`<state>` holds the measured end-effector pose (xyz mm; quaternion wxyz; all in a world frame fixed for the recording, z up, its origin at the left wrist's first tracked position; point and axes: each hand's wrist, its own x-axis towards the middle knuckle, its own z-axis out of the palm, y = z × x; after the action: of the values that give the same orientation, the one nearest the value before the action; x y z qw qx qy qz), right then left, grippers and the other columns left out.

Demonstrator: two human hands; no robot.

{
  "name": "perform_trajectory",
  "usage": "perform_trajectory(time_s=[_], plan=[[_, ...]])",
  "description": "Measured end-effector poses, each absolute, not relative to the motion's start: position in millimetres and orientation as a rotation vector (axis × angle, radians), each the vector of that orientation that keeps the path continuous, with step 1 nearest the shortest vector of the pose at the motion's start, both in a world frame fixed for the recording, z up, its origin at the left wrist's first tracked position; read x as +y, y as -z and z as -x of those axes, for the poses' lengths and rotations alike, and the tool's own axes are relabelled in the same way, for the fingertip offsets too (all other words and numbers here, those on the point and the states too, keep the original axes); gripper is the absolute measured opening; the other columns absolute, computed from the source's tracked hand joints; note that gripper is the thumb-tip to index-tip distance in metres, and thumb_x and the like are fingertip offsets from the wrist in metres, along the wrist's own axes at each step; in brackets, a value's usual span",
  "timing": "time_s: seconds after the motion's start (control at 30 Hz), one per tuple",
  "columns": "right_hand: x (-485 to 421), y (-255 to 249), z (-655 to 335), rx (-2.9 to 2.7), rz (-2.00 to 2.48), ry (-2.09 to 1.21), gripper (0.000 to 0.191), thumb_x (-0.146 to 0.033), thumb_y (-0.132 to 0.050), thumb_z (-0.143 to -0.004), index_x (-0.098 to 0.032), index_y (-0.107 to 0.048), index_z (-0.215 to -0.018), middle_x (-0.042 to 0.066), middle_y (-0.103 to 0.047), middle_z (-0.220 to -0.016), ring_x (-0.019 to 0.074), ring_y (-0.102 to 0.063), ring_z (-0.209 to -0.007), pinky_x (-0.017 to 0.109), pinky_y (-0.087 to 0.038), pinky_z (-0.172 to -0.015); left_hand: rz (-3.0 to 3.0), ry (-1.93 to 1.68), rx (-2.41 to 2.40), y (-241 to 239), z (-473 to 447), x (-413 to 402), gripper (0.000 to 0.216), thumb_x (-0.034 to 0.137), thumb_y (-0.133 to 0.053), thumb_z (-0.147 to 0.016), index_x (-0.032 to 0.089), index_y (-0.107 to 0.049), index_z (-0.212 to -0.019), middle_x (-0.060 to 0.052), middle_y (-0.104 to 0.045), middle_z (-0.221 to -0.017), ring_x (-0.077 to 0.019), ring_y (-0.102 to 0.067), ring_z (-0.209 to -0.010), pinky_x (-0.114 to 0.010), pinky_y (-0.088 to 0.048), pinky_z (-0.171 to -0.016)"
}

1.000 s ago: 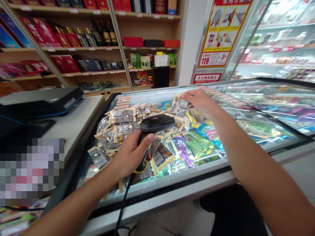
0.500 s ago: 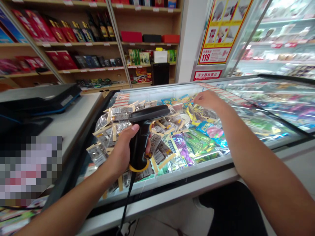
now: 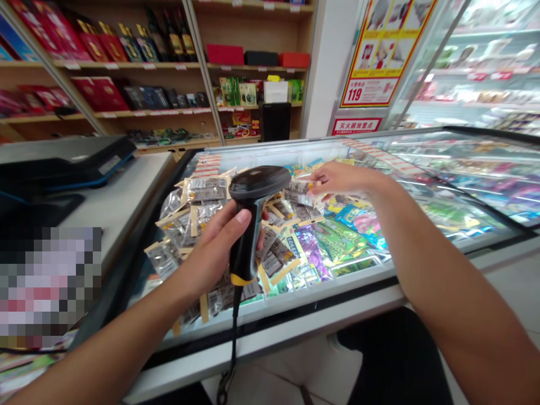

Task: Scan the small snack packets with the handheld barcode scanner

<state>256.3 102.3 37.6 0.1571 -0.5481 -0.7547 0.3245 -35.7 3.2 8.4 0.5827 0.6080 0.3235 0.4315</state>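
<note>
A black barcode scanner (image 3: 244, 236) with a yellow-trimmed base is upright in my left hand (image 3: 219, 239), fingers wrapped round its grip. Its cable hangs down over the freezer's front edge. To the right of the scanner head, my right hand (image 3: 343, 180) pinches a small clear packet (image 3: 297, 191) with a brown printed label. Below both hands, many similar packets (image 3: 206, 188) lie piled on the glass top of a chest freezer (image 3: 350, 284). Through the glass, green bags (image 3: 341, 242) and a purple bag (image 3: 312, 247) show to the right of the pile.
On the left is a counter (image 3: 139, 174) with a dark flat device (image 3: 71, 163). Wooden shelves (image 3: 253, 31) with boxes and bottles stand behind the freezer. A lit display fridge (image 3: 476, 73) is at the far right. My dark-clothed leg (image 3: 392, 360) is below the freezer's edge.
My right hand has come left and nearer the scanner, now with a packet in its fingers. In my left hand, the scanner has turned and its head shows more from the front.
</note>
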Motion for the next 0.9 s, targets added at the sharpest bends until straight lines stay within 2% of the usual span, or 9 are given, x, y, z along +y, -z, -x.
perform_trajectory(time_s=[0.1,0.2,0.33,0.43,0.53,0.73,0.9], plan=[[109,-37,-271,-1.887,1.413,-0.996,0.025,-0.040,-0.080,-0.073,-0.019,-0.070,-0.081,0.006,-0.071,-0.085,0.0208,-0.067,-0.084,0.034,-0.057,-0.074,-1.536,-0.990,0.799,-11,36,5,0.043,0.057,-0.063,-0.085,0.018,-0.061,-0.103,-0.003,-0.064,-0.076,-0.0137,-0.055,-0.060,-0.023,-0.044,-0.050],[112,-35,-273,-1.681,1.250,-1.021,0.026,-0.042,-0.079,-0.077,-0.020,-0.071,-0.089,0.006,-0.073,-0.091,0.0201,-0.069,-0.089,0.034,-0.058,-0.078,-1.694,-0.963,0.847,-16,32,4,0.040,0.049,-0.074,-0.077,0.017,-0.065,-0.099,-0.005,-0.069,-0.089,-0.0166,-0.062,-0.073,-0.025,-0.049,-0.063],[112,-35,-261,-1.550,1.271,-0.847,0.030,-0.048,-0.077,-0.080,-0.020,-0.071,-0.089,0.005,-0.071,-0.083,0.0155,-0.066,-0.073,0.028,-0.057,-0.064,-1.790,-0.822,0.852,-16,29,0,0.039,0.042,-0.073,-0.078,0.016,-0.068,-0.107,-0.006,-0.072,-0.100,-0.0221,-0.064,-0.090,-0.030,-0.051,-0.076],[109,-38,-253,-1.593,1.341,-0.748,0.032,-0.050,-0.078,-0.079,-0.019,-0.071,-0.087,0.003,-0.068,-0.076,0.0133,-0.063,-0.066,0.023,-0.052,-0.056,-1.807,-0.769,0.864,-12,28,-2,0.041,0.044,-0.072,-0.079,0.016,-0.068,-0.108,-0.006,-0.070,-0.094,-0.0238,-0.063,-0.092,-0.031,-0.050,-0.077],[107,-39,-250,-1.653,1.365,-0.744,0.034,-0.052,-0.078,-0.078,-0.020,-0.072,-0.088,0.002,-0.067,-0.073,0.0132,-0.061,-0.065,0.022,-0.050,-0.055,-1.785,-0.760,0.841,-9,27,-2,0.042,0.046,-0.071,-0.080,0.016,-0.068,-0.109,-0.004,-0.067,-0.088,-0.0240,-0.063,-0.094,-0.032,-0.050,-0.078],[106,-40,-251,-1.672,1.453,-0.743,0.038,-0.056,-0.074,-0.079,-0.022,-0.072,-0.097,0.004,-0.070,-0.082,0.0184,-0.063,-0.077,0.026,-0.052,-0.062,-1.706,-0.767,0.850,-9,24,-5,0.035,0.041,-0.073,-0.078,0.018,-0.071,-0.105,-0.004,-0.066,-0.088,-0.0234,-0.062,-0.092,-0.031,-0.050,-0.075],[102,-44,-251,-1.682,1.475,-0.686,0.034,-0.052,-0.071,-0.083,-0.020,-0.070,-0.093,0.005,-0.069,-0.083,0.0200,-0.064,-0.080,0.029,-0.052,-0.066,-1.660,-0.805,0.858,-11,21,-7,0.033,0.039,-0.077,-0.073,0.019,-0.073,-0.100,-0.005,-0.069,-0.087,-0.0229,-0.062,-0.085,-0.031,-0.051,-0.073]])
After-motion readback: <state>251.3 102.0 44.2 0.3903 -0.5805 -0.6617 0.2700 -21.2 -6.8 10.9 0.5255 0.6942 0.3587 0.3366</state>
